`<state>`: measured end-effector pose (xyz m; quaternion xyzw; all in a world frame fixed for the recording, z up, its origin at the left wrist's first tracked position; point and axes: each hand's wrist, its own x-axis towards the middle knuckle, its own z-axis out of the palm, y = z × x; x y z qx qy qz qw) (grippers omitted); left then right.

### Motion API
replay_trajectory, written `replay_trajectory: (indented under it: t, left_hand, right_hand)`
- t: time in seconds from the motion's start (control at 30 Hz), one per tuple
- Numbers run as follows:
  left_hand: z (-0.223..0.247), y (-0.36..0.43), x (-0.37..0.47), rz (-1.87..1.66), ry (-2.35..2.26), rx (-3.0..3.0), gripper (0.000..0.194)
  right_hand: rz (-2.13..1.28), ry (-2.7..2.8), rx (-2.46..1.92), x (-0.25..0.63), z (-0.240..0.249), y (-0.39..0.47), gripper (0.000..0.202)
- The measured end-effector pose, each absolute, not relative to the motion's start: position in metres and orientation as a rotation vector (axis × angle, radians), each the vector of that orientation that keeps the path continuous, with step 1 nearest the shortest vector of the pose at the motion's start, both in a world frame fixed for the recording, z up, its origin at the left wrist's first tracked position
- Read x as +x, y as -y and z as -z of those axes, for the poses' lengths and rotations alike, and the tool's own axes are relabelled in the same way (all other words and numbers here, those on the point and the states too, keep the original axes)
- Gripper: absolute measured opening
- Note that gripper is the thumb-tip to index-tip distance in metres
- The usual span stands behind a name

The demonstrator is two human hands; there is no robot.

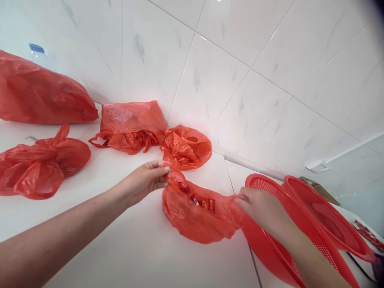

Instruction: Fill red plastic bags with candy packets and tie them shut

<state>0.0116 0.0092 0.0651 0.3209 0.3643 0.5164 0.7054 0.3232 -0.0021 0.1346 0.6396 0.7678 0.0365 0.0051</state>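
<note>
A red plastic bag (198,224) lies on the white table between my hands, its mouth spread open. Inside it show red packets with yellow print (207,205); the rest of the contents is covered by the thin film. My left hand (153,176) pinches the bag's left edge between thumb and fingers. On the opposite side, my right hand (261,204) grips the right edge, with its fingers closed. Just behind the bag sits another crumpled red plastic bag (189,150), near my left fingertips.
Along the tiled wall stand a filled red bag (132,116) and a larger one (42,96) beside a blue-capped bottle (37,52). A knotted red bag (45,164) lies at left. Red baskets (267,188) crowd the right, near my right forearm.
</note>
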Motion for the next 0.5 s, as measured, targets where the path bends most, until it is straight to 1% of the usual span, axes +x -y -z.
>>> replay_trajectory:
  t: [0.07,0.13,0.2,0.27,0.33,0.37,0.43,0.5]
  left_hand:
    - [-0.105,-0.017,0.018,-1.241,-0.774,0.789,0.014]
    - [-0.149,-0.02,0.025,-1.373,-0.627,0.958,0.016]
    - [-0.188,-0.016,0.032,-1.493,-0.473,1.126,0.014]
    - [-0.214,-0.007,0.038,-1.528,-0.431,1.231,0.013]
    - [-0.225,0.001,0.041,-1.523,-0.447,1.302,0.012]
    - [-0.226,0.004,0.041,-1.516,-0.462,1.326,0.011]
    - [-0.222,0.008,0.039,-1.503,-0.501,1.349,0.012]
    - [-0.212,0.01,0.031,-1.489,-0.568,1.35,0.015]
  right_hand:
    - [0.054,-2.406,2.231,0.328,-0.15,0.005,0.031]
    - [0.353,-2.439,2.506,0.337,-0.165,0.007,0.029]
    - [0.835,-2.489,2.77,0.348,-0.178,0.008,0.024]
    - [1.384,-2.562,2.892,0.358,-0.186,0.01,0.019]
    - [1.833,-2.615,2.824,0.363,-0.187,0.013,0.016]
    - [1.978,-2.635,2.754,0.364,-0.185,0.014,0.015]
    - [2.132,-2.666,2.612,0.361,-0.178,0.018,0.015]
    - [2.144,-2.746,2.502,0.355,-0.167,0.024,0.014]
